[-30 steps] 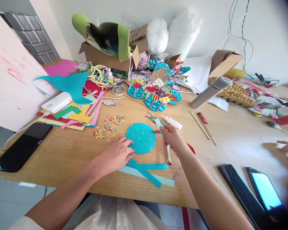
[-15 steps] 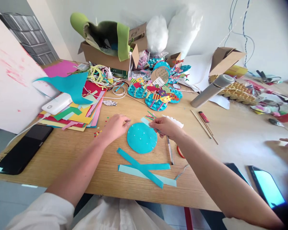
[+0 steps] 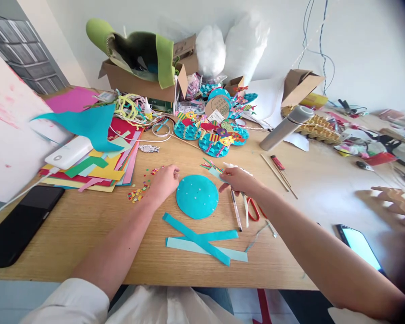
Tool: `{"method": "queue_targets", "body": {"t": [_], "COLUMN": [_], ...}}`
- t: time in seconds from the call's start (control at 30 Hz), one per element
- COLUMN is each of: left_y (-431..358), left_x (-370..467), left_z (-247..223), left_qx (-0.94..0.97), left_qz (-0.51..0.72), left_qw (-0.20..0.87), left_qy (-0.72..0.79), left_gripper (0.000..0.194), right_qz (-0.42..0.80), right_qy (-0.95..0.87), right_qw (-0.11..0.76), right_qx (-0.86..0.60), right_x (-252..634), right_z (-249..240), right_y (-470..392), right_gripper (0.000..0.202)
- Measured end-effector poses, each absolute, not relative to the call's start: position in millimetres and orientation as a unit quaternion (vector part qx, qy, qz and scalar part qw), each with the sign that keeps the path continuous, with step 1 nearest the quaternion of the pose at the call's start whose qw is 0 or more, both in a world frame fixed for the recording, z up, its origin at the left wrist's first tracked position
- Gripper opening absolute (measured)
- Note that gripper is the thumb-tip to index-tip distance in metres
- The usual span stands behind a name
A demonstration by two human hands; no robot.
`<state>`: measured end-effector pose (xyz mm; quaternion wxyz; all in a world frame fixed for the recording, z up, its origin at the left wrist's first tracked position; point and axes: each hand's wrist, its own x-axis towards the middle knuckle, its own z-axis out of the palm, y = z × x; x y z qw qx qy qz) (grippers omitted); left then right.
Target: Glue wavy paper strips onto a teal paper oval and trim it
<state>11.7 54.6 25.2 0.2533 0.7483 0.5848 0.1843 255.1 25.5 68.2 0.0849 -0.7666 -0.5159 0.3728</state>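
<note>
A round turquoise paper disc (image 3: 197, 196) with small pale dots lies flat on the table between my hands. My left hand (image 3: 166, 183) is at the disc's left edge, thumb and fingers pinched together; whatever they may hold is hidden. At the disc's upper right, my right hand (image 3: 238, 181) grips a light blue paper strip (image 3: 216, 173), whose end sticks out to the left of the fingers. Nearer to me, turquoise paper strips (image 3: 195, 238) lie crossed over each other. Small coloured paper dots (image 3: 137, 193) are scattered left of my left hand.
A pen (image 3: 236, 210) and red-handled scissors (image 3: 254, 210) lie below my right hand. Decorated turquoise paper crafts (image 3: 215, 143) stand behind. A grey flask (image 3: 285, 128) leans at the right. Coloured paper sheets (image 3: 97, 177) are stacked left. Another person's hand (image 3: 396, 202) shows far right.
My right hand has drawn the light blue strip rightward, away from the disc's upper edge. My left hand stays beside the disc. The view has shifted slightly, showing more of the scissors.
</note>
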Motion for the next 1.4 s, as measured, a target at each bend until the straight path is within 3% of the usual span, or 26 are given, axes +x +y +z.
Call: {"method": "queue_targets", "body": {"t": [0.13,0.37,0.67,0.8,0.9,1.03,1.4], "left_y": [54,42,37,40,36,28,24], "left_x": [12,8,-14,-19,-23,-30,-32], "left_z": [22,25,33,32,28,23,17], "left_qx": [0.754,0.759,0.735,0.746,0.794,0.836,0.873], "left_qz": [0.162,0.14,0.17,0.265,0.285,0.27,0.162], "left_qw": [0.242,0.25,0.258,0.241,0.169,0.106,0.108], "left_qy": [0.588,0.585,0.604,0.562,0.51,0.466,0.448], "left_gripper": [0.028,0.029,0.024,0.021,0.023,0.03,0.043], "right_qz": [0.419,0.397,0.372,0.44,0.471,0.47,0.437], "right_qy": [-0.47,-0.506,-0.563,-0.583,-0.578,-0.587,-0.619], "right_qw": [0.097,0.144,0.124,0.065,0.025,0.018,-0.031], "right_qx": [-0.771,-0.752,-0.727,-0.68,-0.666,-0.659,-0.652], "right_x": [267,262,234,208,192,183,174], "right_z": [54,38,65,77,74,64,55], "right_y": [19,29,47,43,44,51,59], "right_gripper": [0.013,0.016,0.017,0.028,0.026,0.023,0.018]}}
